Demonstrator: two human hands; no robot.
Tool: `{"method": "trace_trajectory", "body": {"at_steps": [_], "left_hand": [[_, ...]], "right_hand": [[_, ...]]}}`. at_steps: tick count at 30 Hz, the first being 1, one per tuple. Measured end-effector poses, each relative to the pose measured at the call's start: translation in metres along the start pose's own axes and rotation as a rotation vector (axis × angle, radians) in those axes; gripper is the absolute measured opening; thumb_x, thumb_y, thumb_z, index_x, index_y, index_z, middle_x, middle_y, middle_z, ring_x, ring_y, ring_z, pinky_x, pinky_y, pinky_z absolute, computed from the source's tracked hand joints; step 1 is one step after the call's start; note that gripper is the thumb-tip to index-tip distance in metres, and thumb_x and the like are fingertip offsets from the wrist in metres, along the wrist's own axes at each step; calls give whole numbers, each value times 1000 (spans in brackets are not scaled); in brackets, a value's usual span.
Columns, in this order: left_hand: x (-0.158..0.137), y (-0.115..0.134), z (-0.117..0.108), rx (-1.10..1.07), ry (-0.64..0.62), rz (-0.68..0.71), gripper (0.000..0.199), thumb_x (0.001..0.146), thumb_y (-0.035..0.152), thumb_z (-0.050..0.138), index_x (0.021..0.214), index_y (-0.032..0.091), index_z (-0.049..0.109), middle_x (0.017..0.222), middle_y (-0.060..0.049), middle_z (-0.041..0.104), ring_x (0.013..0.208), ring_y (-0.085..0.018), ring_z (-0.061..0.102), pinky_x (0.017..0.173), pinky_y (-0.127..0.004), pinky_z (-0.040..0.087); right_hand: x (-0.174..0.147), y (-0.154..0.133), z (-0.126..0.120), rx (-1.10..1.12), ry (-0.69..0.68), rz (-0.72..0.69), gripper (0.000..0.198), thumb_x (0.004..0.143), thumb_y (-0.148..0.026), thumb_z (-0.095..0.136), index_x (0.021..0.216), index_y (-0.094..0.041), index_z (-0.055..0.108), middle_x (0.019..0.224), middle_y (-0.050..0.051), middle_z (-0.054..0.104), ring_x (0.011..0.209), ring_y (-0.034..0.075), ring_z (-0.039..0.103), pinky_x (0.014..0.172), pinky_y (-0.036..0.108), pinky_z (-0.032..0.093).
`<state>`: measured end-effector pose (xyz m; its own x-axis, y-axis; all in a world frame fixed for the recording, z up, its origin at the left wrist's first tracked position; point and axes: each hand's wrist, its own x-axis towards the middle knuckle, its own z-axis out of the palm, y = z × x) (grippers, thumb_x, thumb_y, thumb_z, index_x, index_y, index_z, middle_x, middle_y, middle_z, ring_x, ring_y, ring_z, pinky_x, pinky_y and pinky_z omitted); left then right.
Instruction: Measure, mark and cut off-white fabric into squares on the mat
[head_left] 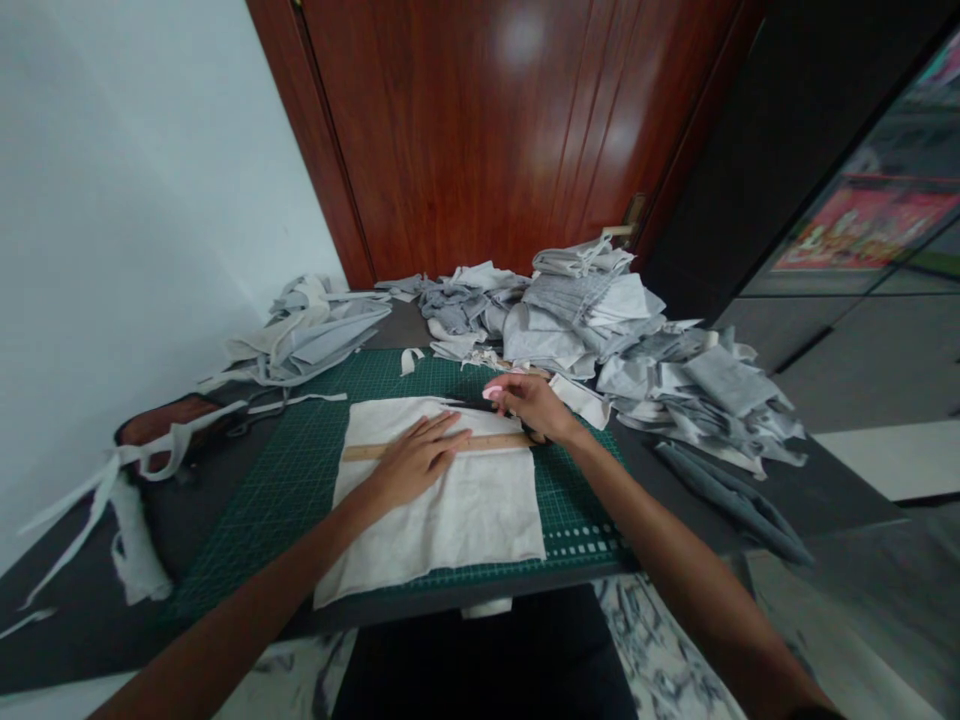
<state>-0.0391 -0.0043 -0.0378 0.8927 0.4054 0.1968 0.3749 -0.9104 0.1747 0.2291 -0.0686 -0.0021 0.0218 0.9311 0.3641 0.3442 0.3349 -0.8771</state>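
A white cloth (450,510) lies spread on a green cutting mat (262,510), with a wooden ruler (495,441) across its upper part. My left hand (421,455) rests flat on the ruler and cloth, fingers spread. Above the ruler's right half, my right hand (534,402) pinches a small pink piece of what looks like tailor's chalk (493,392) near the cloth's top edge. Dark scissors (535,436) lie by that hand; their blades run along the cloth's upper edge and are partly hidden under the fingers.
Heaps of grey and white fabric (585,310) line the back, with more scraps (712,390) at the right and a pile (307,335) at back left. Loose strips and a brown pouch (161,430) lie left. A wooden door (465,140) stands behind the table.
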Motion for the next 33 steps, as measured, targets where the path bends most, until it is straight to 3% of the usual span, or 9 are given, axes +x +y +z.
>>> {"method": "trace_trajectory", "body": {"at_steps": [3, 7, 16, 22, 28, 33], "left_hand": [[4, -10, 1, 4, 12, -3, 48, 109, 29, 40, 153, 29, 57, 166, -8, 47, 157, -25, 40, 131, -55, 29], [13, -29, 4, -3, 18, -25, 47, 109, 29, 40, 151, 31, 60, 167, -6, 45, 158, -26, 38, 130, -56, 29], [48, -61, 2, -30, 19, -24, 48, 108, 33, 40, 152, 29, 59, 166, -6, 47, 157, -25, 39, 131, -54, 27], [38, -49, 2, -7, 8, -46, 50, 110, 32, 35, 157, 28, 52, 170, -8, 41, 161, -24, 33, 131, -54, 28], [18, -29, 3, 37, 3, -50, 50, 110, 30, 37, 158, 32, 49, 173, -4, 35, 162, -22, 30, 132, -51, 26], [14, -23, 3, 29, 18, -58, 48, 111, 34, 36, 156, 27, 52, 172, -6, 38, 161, -24, 32, 132, -52, 24]], "right_hand": [[-10, -1, 26, 160, -133, 37, 37, 94, -55, 69, 103, -20, 75, 88, 3, 72, 62, 12, 61, 63, 27, 51], [-16, 18, 42, 117, -106, 1, 39, 93, -58, 69, 97, -19, 73, 84, 3, 69, 65, 13, 56, 62, 26, 46], [20, 52, 21, 20, -34, -58, 49, 89, -66, 69, 95, -18, 73, 86, 3, 70, 74, 15, 58, 69, 27, 46], [27, 50, 9, -37, 40, -73, 42, 96, -59, 63, 98, -18, 74, 90, 5, 73, 79, 18, 61, 74, 30, 48], [0, 29, 3, -228, -87, -188, 22, 100, -38, 66, 98, -20, 79, 99, 8, 75, 90, 20, 66, 83, 31, 50], [-7, 20, 13, -297, -142, -197, 19, 101, -32, 66, 103, -20, 81, 98, 7, 75, 77, 16, 62, 72, 27, 46]]}}
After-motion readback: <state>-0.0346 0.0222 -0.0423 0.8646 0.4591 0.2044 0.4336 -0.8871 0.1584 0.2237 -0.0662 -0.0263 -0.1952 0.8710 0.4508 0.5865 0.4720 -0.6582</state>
